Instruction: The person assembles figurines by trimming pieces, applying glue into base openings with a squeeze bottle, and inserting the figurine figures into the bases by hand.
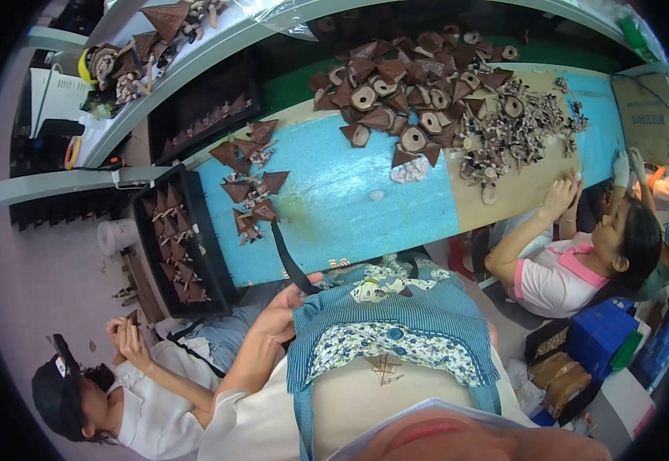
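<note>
My left hand (279,313) is at the left side of my blue striped apron (396,307), its fingers curled by the apron's edge and partly hidden. From those fingers a flat black strap (290,257) sticks out over the table edge, and the hand appears closed on it. On my right only a sliver of arm shows beside the apron; the right hand is hidden. Ahead on the blue table (350,177) lie small groups of brown pointed roof-like pieces (261,184) with beige and dark parts. A big heap of brown roof-like pieces (403,84) is farther back.
A black tray (184,238) of brown pieces stands at the table's left end. Small beige and dark parts (519,123) are piled at the right. One co-worker (572,261) sits at the right, another (142,392) at the lower left. Blue bins (599,334) stand lower right.
</note>
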A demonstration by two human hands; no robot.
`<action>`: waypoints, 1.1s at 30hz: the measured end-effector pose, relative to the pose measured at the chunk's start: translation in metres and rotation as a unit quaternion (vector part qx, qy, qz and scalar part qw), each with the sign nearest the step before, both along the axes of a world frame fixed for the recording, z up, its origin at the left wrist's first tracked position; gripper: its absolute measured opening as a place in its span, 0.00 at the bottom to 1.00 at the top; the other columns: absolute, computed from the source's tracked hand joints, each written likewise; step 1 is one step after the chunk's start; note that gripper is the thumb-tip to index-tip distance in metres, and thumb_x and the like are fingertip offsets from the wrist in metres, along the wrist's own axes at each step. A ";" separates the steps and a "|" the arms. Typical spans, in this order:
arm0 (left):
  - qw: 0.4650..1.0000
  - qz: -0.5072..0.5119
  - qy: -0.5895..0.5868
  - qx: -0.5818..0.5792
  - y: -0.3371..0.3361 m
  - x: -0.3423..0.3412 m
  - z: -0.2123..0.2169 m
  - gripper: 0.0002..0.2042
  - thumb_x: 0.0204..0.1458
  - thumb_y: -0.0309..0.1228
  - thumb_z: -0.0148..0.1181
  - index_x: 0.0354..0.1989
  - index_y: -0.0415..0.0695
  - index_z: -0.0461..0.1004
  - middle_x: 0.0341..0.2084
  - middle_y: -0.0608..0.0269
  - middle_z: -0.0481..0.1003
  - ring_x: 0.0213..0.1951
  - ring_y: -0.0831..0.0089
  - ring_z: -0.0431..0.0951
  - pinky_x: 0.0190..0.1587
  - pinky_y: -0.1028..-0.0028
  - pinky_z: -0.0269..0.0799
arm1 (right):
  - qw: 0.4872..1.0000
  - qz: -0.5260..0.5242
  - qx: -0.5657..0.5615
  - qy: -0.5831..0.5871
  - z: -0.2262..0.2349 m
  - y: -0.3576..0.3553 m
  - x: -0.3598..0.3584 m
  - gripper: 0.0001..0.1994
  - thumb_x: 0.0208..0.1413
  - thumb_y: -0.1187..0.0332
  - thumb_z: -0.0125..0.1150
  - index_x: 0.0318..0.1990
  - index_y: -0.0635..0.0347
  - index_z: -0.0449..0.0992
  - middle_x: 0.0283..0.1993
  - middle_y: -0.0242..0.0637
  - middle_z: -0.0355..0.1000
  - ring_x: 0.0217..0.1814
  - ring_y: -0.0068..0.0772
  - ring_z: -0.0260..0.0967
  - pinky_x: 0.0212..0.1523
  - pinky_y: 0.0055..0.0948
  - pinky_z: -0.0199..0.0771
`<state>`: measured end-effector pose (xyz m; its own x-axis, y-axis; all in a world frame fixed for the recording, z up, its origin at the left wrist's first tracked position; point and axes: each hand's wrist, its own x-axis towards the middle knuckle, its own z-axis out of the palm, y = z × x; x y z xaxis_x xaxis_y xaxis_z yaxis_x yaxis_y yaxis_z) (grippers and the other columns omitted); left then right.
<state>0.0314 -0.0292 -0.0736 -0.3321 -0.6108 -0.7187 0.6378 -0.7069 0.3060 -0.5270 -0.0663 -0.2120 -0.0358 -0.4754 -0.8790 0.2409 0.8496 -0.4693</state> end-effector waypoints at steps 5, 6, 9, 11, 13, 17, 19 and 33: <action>0.983 0.007 0.179 -0.045 -0.021 0.007 -0.027 0.40 0.44 0.26 0.58 0.66 0.35 0.43 0.56 0.38 0.61 0.54 0.54 0.69 0.58 0.60 0.61 | 0.994 -0.094 -0.045 -0.020 0.105 0.052 0.139 0.08 0.47 0.71 0.55 0.33 0.65 0.75 0.33 0.33 0.72 0.34 0.20 0.69 0.36 0.18 0.67; 0.978 0.015 0.200 -0.062 -0.027 0.009 -0.027 0.44 0.41 0.31 0.60 0.66 0.34 0.41 0.57 0.38 0.59 0.55 0.53 0.67 0.58 0.60 0.61 | 0.996 -0.068 -0.054 0.008 0.107 0.048 0.143 0.07 0.47 0.71 0.55 0.33 0.65 0.75 0.33 0.33 0.72 0.34 0.20 0.69 0.36 0.18 0.67; 0.977 0.016 0.192 -0.095 -0.036 0.006 -0.026 0.52 0.35 0.39 0.63 0.66 0.34 0.37 0.59 0.37 0.56 0.57 0.50 0.63 0.58 0.59 0.60 | 0.993 0.006 -0.085 0.077 0.100 0.038 0.149 0.07 0.46 0.72 0.56 0.33 0.64 0.75 0.32 0.33 0.72 0.33 0.20 0.69 0.35 0.19 0.67; 0.946 0.128 0.287 -0.076 -0.033 -0.002 -0.026 0.50 0.35 0.36 0.61 0.66 0.33 0.37 0.58 0.36 0.57 0.56 0.48 0.64 0.58 0.59 0.61 | 0.986 0.054 -0.101 0.119 0.093 0.032 0.150 0.07 0.46 0.73 0.56 0.33 0.64 0.74 0.32 0.32 0.72 0.33 0.20 0.69 0.35 0.19 0.67; 0.934 0.133 0.328 -0.058 -0.038 -0.003 -0.030 0.49 0.38 0.36 0.61 0.66 0.33 0.37 0.55 0.36 0.61 0.54 0.49 0.67 0.57 0.61 0.62 | 0.975 0.105 -0.116 0.157 0.083 0.024 0.151 0.06 0.46 0.74 0.57 0.33 0.64 0.74 0.32 0.32 0.71 0.32 0.20 0.69 0.34 0.19 0.68; 0.996 -0.080 0.047 0.006 -0.056 -0.014 -0.027 0.29 0.43 0.20 0.57 0.59 0.34 0.61 0.49 0.48 0.70 0.50 0.63 0.72 0.54 0.71 0.64 | 0.957 0.094 -0.200 0.189 0.036 0.044 0.126 0.07 0.42 0.79 0.60 0.32 0.65 0.74 0.31 0.32 0.72 0.31 0.21 0.68 0.35 0.21 0.69; 0.946 -0.277 -0.092 -0.142 -0.049 -0.022 -0.047 0.26 0.48 0.25 0.56 0.59 0.37 0.62 0.56 0.56 0.63 0.59 0.68 0.61 0.60 0.73 0.52 | 0.852 0.196 -0.182 0.451 0.052 0.034 0.131 0.10 0.39 0.80 0.60 0.33 0.64 0.73 0.27 0.42 0.73 0.33 0.29 0.73 0.35 0.29 0.71; 0.996 -0.093 -0.008 0.003 -0.046 0.002 -0.033 0.24 0.44 0.21 0.59 0.54 0.35 0.66 0.42 0.56 0.74 0.38 0.72 0.76 0.42 0.77 0.73 | 0.904 0.381 -0.173 0.085 0.038 0.003 0.160 0.17 0.44 0.76 0.63 0.44 0.66 0.72 0.37 0.34 0.74 0.37 0.20 0.70 0.40 0.17 0.67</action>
